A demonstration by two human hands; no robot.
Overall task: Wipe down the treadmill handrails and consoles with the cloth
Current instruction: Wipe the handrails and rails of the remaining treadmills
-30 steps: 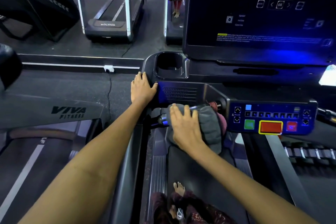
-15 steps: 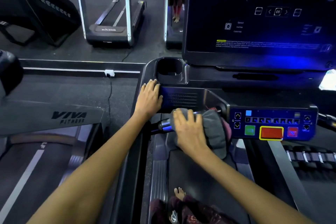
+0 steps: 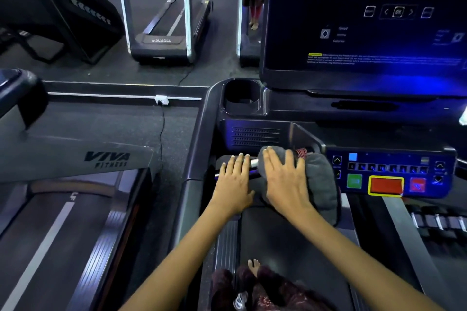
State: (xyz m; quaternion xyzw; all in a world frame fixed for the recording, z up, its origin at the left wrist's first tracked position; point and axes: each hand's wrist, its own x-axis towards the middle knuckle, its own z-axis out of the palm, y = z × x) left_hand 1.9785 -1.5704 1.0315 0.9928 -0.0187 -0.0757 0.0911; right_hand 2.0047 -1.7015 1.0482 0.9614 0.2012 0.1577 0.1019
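A grey cloth [image 3: 319,179] is draped over the treadmill's front handlebar [image 3: 253,163], just left of the button console [image 3: 390,173]. My right hand [image 3: 284,179] lies flat on the cloth with fingers spread, pressing it on the bar. Beside it on the left, my left hand [image 3: 233,183] rests with straight fingers on the bare part of the handlebar. The big display screen [image 3: 366,20] stands above, lit with a coloured graph. The left side handrail [image 3: 199,149] curves past the cup holder [image 3: 242,98].
A neighbouring treadmill with a VIVA FITNESS logo [image 3: 107,159] stands on the left. Another treadmill [image 3: 161,40] sits farther back on the floor. A cable and white socket [image 3: 161,100] lie on the floor strip. My bare feet [image 3: 252,266] are on the belt below.
My left hand has moved from the console corner beside the cup holder down onto the handlebar, next to my right hand. My right hand stays on the cloth.
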